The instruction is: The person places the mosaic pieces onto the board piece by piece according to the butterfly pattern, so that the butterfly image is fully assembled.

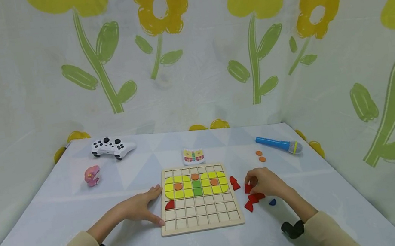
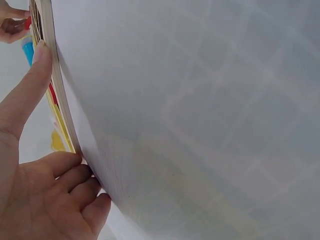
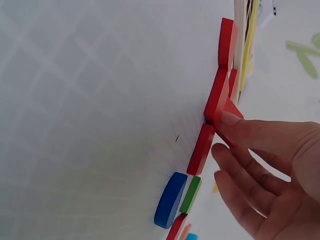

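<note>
A wooden grid board [image 1: 203,227] bears yellow, green and orange pieces in its upper rows, plus one red quarter-round piece [image 1: 170,205] at the left. My left hand [image 1: 139,207] rests against the board's left edge, thumb and fingers spread; the left wrist view has the fingertips right at the board's side [image 2: 64,95]. To the right of the board, my right hand [image 1: 268,181] pinches a red piece [image 1: 248,188] between thumb and fingers. Close under that hand lie several loose red pieces [image 1: 249,206]. A blue half-round piece [image 3: 170,200] and a green piece [image 3: 190,195] lie nearby.
A butterfly pattern card [image 1: 193,156] stands behind the board. Two orange discs [image 1: 262,159] and a blue toy microphone [image 1: 275,143] are at the back right. A white game controller [image 1: 112,147] and a pink toy [image 1: 92,176] sit at the back left.
</note>
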`<state>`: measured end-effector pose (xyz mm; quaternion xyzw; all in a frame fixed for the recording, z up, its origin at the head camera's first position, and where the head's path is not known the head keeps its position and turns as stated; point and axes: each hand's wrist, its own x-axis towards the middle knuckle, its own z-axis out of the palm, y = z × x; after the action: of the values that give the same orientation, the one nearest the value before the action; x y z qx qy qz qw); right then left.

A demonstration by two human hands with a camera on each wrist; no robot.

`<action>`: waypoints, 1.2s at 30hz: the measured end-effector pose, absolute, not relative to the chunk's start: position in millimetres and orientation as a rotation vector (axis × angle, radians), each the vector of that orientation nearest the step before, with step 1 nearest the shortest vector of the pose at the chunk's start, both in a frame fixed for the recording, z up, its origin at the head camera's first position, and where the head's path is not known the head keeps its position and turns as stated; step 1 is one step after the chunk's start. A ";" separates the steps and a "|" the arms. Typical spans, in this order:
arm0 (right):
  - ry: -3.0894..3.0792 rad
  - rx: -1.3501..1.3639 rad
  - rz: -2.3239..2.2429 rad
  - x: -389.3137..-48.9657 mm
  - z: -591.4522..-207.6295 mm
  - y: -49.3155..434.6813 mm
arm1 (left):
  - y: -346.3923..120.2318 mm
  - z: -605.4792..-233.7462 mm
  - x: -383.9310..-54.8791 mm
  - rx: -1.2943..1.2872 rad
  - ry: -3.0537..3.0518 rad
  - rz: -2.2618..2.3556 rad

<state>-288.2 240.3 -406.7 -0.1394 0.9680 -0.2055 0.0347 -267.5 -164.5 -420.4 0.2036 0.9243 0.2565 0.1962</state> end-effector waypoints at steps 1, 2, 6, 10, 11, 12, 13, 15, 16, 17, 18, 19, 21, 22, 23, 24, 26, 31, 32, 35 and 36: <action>2.971 -0.426 -0.651 -288.4 -407.1 240.4 | -164.4 -420.3 -267.4 0.569 2.591 0.718; 2.964 -0.423 -0.671 -288.3 -407.1 240.3 | -164.4 -420.2 -267.3 0.569 2.592 0.715; 2.939 -0.434 -0.735 -287.5 -405.1 239.9 | -163.9 -419.1 -266.6 0.568 2.590 0.715; 2.944 -0.515 -0.775 -287.1 -400.1 238.1 | -163.6 -418.7 -265.9 0.571 2.593 0.715; 2.946 -0.549 -0.785 -287.2 -398.5 237.0 | -163.6 -418.5 -265.8 0.570 2.595 0.714; 2.949 -0.585 -0.791 -287.3 -397.1 235.6 | -163.5 -418.4 -265.8 0.570 2.597 0.714; 2.948 -0.627 -0.796 -287.1 -395.5 233.9 | -163.5 -418.3 -265.7 0.570 2.598 0.711; 2.940 -0.695 -0.813 -286.7 -393.0 229.2 | -163.4 -417.9 -265.6 0.569 2.594 0.716; 2.932 -0.721 -0.825 -286.4 -392.2 226.2 | -163.4 -417.9 -265.6 0.567 2.593 0.717; 2.925 -0.745 -0.839 -286.1 -391.6 222.7 | -163.4 -417.8 -265.5 0.567 2.592 0.718; 2.917 -0.757 -0.850 -285.7 -391.2 218.9 | -163.4 -418.0 -265.5 0.568 2.591 0.719; 2.909 -0.761 -0.863 -285.3 -390.9 214.6 | -163.3 -418.1 -265.5 0.569 2.590 0.720; 2.901 -0.758 -0.886 -285.0 -391.2 205.0 | -163.2 -418.4 -265.3 0.569 2.591 0.720; 2.891 -0.758 -0.898 -284.8 -391.2 199.7 | -163.3 -418.7 -265.3 0.570 2.593 0.717; 2.884 -0.762 -0.905 -284.7 -391.4 194.3 | -163.3 -418.9 -265.3 0.570 2.594 0.716; 2.875 -0.762 -0.914 -284.5 -391.5 188.8 | -163.3 -419.2 -265.3 0.569 2.595 0.715; 2.852 -0.809 -0.927 -285.1 -393.0 178.6 | -163.3 -419.7 -265.5 0.568 2.597 0.713; 2.779 -0.915 -0.953 -284.7 -394.3 156.4 | -163.1 -420.2 -265.6 0.567 2.599 0.715; 2.767 -0.927 -0.955 -284.0 -393.7 152.0 | -163.1 -420.2 -265.6 0.568 2.600 0.716; 2.741 -0.964 -0.954 -283.2 -393.0 139.6 | -163.2 -419.5 -265.2 0.565 2.599 0.719; 2.734 -0.978 -0.952 -282.9 -392.7 135.4 | -163.3 -419.4 -265.2 0.564 2.599 0.720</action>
<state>-282.9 135.4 -392.7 -0.3196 0.8940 -0.3112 0.0429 -265.2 -163.3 -419.4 0.2011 0.9257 0.2563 0.1921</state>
